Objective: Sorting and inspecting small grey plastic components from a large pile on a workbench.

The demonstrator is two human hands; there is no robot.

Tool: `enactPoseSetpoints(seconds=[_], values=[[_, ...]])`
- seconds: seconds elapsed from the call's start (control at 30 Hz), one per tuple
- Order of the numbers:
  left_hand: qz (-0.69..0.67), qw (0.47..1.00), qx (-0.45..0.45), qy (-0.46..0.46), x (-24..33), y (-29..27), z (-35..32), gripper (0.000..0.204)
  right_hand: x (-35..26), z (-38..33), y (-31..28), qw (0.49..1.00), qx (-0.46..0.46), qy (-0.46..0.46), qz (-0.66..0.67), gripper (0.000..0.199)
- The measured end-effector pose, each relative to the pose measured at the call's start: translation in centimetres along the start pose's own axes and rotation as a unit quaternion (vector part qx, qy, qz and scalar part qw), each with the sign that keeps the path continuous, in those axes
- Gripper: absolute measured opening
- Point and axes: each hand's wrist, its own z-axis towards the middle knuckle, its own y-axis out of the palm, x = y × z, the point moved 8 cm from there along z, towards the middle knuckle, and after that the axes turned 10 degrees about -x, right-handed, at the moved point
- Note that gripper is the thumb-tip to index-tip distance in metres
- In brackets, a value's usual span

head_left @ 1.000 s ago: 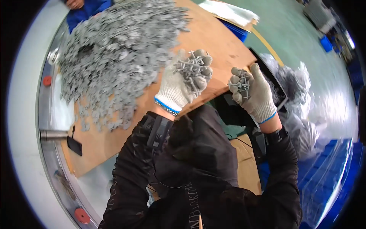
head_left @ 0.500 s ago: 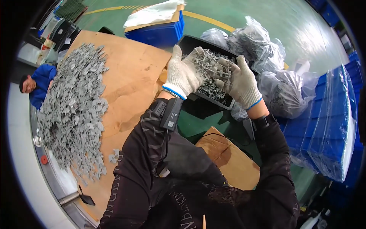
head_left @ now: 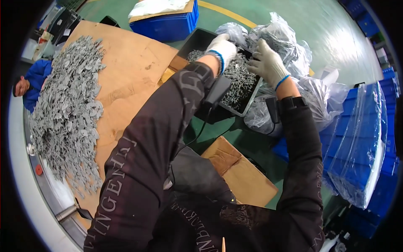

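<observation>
My left hand (head_left: pixel 223 48), in a white knitted glove with a blue cuff, is over the far part of a black bin (head_left: pixel 250 102). Its fingers are mostly turned away, so whether it holds anything is hidden. At the bin's right edge is my right hand (head_left: pixel 268 64), gloved alike, with thumb and fingers apart and nothing visible in them. Small grey branched metal-looking parts (head_left: pixel 239 80) fill much of the bin, lying loose below and between both hands.
To the left, a cardboard-covered table (head_left: pixel 126 71) bears a large heap of flat grey pieces (head_left: pixel 67 109). Clear plastic bags (head_left: pixel 279 38) crowd the bin's right side. Blue crates (head_left: pixel 352 134) stand farther right, and a blue box (head_left: pixel 166 27) behind. A person (head_left: pixel 33 84) sits far left.
Both hands held a clump of grey parts above the bin; that clump is no longer seen in them. The left hand moved right and farther away, and the view shifted slightly.
</observation>
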Motion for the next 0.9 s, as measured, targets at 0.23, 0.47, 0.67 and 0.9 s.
enactPoseSetpoints(seconds=[0.23,0.47,0.67,0.9], values=[[0.305,0.948,0.064,0.068,6.9,2.1,-5.5,0.048,0.6,-1.3,-6.2,0.991,-0.068,-0.110,0.030,0.076],[0.146,0.951,0.110,0.250,4.7,7.1,-13.6,0.027,17.5,-3.8,-17.1,0.951,-0.278,-0.036,-0.131,0.048],[0.080,0.986,0.020,0.147,-2.0,0.1,-30.2,0.024,20.7,-8.4,-1.2,0.981,-0.165,0.092,-0.048,0.030],[0.201,0.923,0.257,0.206,-6.7,-11.2,-49.2,0.019,16.6,-9.7,10.9,0.944,-0.253,-0.047,-0.205,0.028]])
